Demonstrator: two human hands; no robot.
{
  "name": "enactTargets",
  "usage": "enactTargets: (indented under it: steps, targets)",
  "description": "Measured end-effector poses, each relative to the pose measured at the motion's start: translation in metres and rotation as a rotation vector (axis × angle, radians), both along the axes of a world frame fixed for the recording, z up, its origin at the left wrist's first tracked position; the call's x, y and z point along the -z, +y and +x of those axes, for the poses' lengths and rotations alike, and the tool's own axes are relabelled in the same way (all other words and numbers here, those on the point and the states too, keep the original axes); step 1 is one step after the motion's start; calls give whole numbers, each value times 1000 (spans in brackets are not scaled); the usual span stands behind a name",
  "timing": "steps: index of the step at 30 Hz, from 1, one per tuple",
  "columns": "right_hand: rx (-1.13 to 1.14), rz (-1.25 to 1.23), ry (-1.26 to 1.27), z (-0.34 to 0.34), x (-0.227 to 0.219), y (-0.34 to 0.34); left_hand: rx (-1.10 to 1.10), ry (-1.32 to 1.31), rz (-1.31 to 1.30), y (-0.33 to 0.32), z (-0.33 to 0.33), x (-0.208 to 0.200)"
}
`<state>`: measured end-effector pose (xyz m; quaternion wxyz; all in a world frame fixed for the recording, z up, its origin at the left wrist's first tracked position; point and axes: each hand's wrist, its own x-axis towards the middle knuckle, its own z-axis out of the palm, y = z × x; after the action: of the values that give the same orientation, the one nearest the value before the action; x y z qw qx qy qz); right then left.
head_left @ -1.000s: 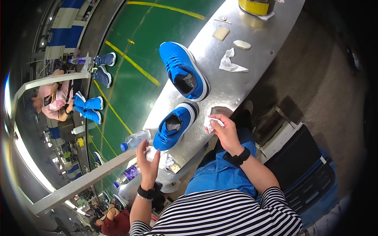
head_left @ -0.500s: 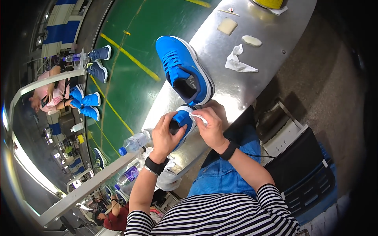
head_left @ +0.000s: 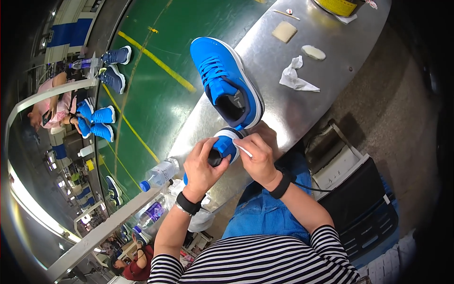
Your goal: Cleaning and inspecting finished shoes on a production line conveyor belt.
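Note:
In my left hand [head_left: 204,166] is a blue sneaker [head_left: 224,145] with a white sole edge, its dark opening partly covered by my fingers. The fingers wrap its collar and side. My right hand [head_left: 259,160] pinches a thin white strip [head_left: 243,148] against the sole edge; whether it is folded tissue or a stick I cannot tell. Directly beyond, a second blue sneaker [head_left: 220,66] with blue laces stands on the shiny metal table [head_left: 269,61], its heel close against the held one. Black bands circle both wrists, and a cord runs from the right one.
Farther right on the table lie a crumpled white tissue [head_left: 295,78], a white oval piece [head_left: 313,52], a beige square pad [head_left: 284,31], a thin stick [head_left: 286,15] and a yellow tin [head_left: 336,5]. Plastic bottles [head_left: 161,174] stand left. Across the green belt [head_left: 156,94], a person handles blue shoes [head_left: 103,114].
My right hand has shifted slightly along the held sneaker's sole edge, and the white strip now points more outward from my fingers. The whole view has shifted a little.

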<state>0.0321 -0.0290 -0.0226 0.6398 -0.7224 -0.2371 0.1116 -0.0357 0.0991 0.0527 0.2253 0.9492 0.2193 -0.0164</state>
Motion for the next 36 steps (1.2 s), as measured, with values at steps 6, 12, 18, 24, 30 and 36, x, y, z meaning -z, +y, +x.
enactTargets:
  steps: [6,12,18,24,30,36]
  targets:
    - [-14,-46,10,6,-3,0,-4,1,14,-1,-2,0]
    - [-37,-28,-45,8,0,3,-6,8,21,-2,1,1]
    - [-136,-29,-26,-19,2,-29,-13,11,10,-1,1,0]
    - [120,20,343,-8,-4,-26,-20,18,19,-5,2,-5]
    - [58,28,261,-11,-3,-16,139,33,14,-8,-13,0]
    - [-44,13,398,-17,-7,-46,257,-76,81,-30,-36,-4]
